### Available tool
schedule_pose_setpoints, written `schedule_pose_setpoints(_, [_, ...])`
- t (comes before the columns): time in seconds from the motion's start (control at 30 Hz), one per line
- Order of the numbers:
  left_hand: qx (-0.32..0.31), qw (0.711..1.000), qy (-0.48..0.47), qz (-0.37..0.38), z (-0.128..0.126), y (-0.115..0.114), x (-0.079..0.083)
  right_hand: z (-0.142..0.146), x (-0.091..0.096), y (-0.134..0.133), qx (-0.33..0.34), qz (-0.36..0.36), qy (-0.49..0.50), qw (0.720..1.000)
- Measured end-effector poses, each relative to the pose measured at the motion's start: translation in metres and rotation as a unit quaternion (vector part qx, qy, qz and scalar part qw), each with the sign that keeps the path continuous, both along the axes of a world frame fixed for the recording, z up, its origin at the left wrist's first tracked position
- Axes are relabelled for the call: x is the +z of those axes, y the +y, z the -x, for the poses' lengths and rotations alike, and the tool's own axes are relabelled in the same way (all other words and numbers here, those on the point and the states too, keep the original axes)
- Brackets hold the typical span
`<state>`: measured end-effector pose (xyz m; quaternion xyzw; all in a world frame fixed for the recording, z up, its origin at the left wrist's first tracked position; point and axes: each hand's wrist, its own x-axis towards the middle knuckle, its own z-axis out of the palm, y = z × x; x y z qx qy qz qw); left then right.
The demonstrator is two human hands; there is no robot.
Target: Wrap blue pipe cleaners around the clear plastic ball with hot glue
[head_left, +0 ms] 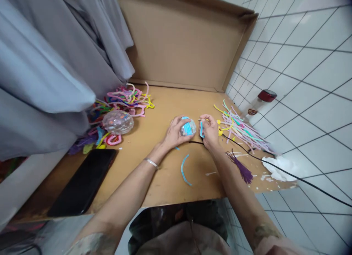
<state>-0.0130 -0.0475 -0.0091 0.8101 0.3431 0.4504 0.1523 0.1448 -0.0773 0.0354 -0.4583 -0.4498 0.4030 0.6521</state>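
Observation:
My left hand point(175, 132) is wrapped round a clear faceted ball point(193, 127) that has blue fuzzy strips point(187, 129) lying across its side. Just to the right, apart from the ball, my right hand point(210, 132) pinches a short bent blue pipe cleaner point(201, 129). Beside that hand is a yellow object point(220, 130) with a black cord point(261, 159); its kind is partly hidden. On the table below the hands lies a curved blue pipe cleaner point(182, 169).
Pipe cleaners point(242, 126) lie heaped at right, near a red-lidded bottle point(255, 103), a purple tassel point(242, 169) and white tissue point(279, 167). At left are a second clear ball point(118, 122), a tangled pile point(129, 97) and a black phone point(85, 181). Cardboard point(181, 39) stands behind.

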Motion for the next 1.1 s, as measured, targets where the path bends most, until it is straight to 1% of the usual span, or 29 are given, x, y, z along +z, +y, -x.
schedule_pose_setpoints(0.07, [0.005, 1.0, 0.002, 0.012, 0.001, 0.001, 0.002, 0.002, -0.008, -0.004, -0.031, -0.001, 0.002, 1.0])
schedule_pose_setpoints(0.2, [0.019, 1.0, -0.006, 0.019, 0.002, 0.002, 0.004, 0.006, -0.018, -0.011, -0.057, -0.014, -0.018, 0.998])
schedule_pose_setpoints(0.3, [0.008, 1.0, 0.0, 0.013, 0.001, 0.002, 0.003, 0.005, -0.02, -0.011, -0.077, -0.008, -0.01, 0.997])
schedule_pose_setpoints(0.43, [-0.003, 1.0, 0.002, 0.011, 0.001, 0.002, 0.002, 0.004, -0.023, -0.006, -0.093, 0.018, 0.035, 0.995])
schedule_pose_setpoints(0.67, [-0.031, 0.999, 0.009, 0.021, 0.005, 0.0, 0.003, 0.009, -0.031, -0.005, -0.117, -0.028, 0.025, 0.992])
schedule_pose_setpoints(0.87, [-0.033, 0.999, 0.004, 0.01, 0.004, 0.001, -0.001, 0.017, -0.035, -0.008, -0.131, -0.029, 0.021, 0.991])
schedule_pose_setpoints(0.97, [-0.03, 0.999, -0.003, 0.018, 0.004, 0.002, -0.002, 0.019, -0.035, -0.009, -0.142, -0.039, 0.01, 0.989])
schedule_pose_setpoints(1.1, [-0.032, 0.999, -0.006, 0.029, 0.004, 0.004, -0.001, 0.018, -0.036, -0.009, -0.141, -0.031, 0.016, 0.989])
